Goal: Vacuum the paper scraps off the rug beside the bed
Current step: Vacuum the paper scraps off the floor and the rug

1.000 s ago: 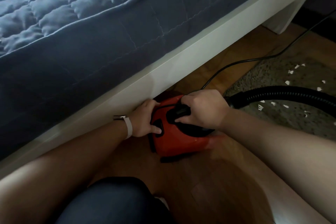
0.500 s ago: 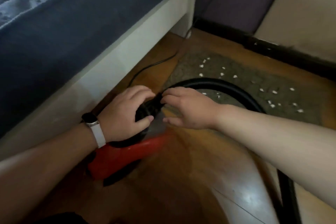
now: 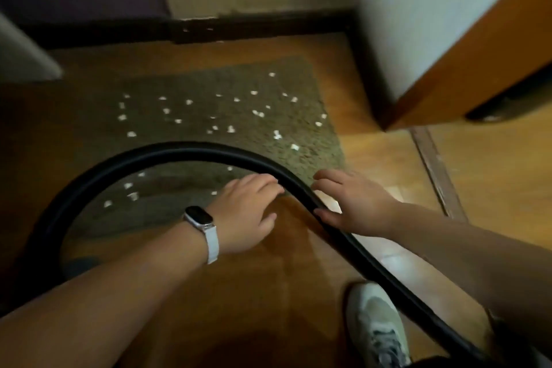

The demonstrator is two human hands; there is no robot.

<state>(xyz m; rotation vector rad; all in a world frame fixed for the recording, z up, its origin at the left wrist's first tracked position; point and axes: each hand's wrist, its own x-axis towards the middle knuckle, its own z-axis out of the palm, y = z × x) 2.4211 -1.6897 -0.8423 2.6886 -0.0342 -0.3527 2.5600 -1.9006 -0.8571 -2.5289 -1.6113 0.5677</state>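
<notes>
Bed: I see only a pale corner of the bed frame [image 3: 22, 51] at the far left edge of my view, standing on the wood floor [image 3: 268, 284].
Hose: a black vacuum hose [image 3: 185, 149] rises from the lower left, arcs over the near part of the rug and runs down to the lower right corner of the view.
Rug: the olive rug [image 3: 254, 134] lies on the floor between the bed frame and the door, its far edge near the dark skirting board.
Paper scraps: white paper scraps [image 3: 257, 113] lie scattered over the rug, most beyond the hose's arc, a few inside the loop near the rug's near left corner.
Left hand: my left hand [image 3: 245, 212], with a watch [image 3: 199, 217] on its wrist, sits at the rug's near edge just inside the hose. Its fingers are loosely bent and grip nothing, their tips right at the hose.
Right hand: my right hand [image 3: 358, 206] is spread on the outer side of the hose, fingers straight, thumb [image 3: 324, 216] against it. The hose passes between both hands.
Shoe: a pale trainer [image 3: 375, 326] stands on the floor at the lower right, just beside the hose.
Door: a wooden door [image 3: 478, 63] fills the upper right.
</notes>
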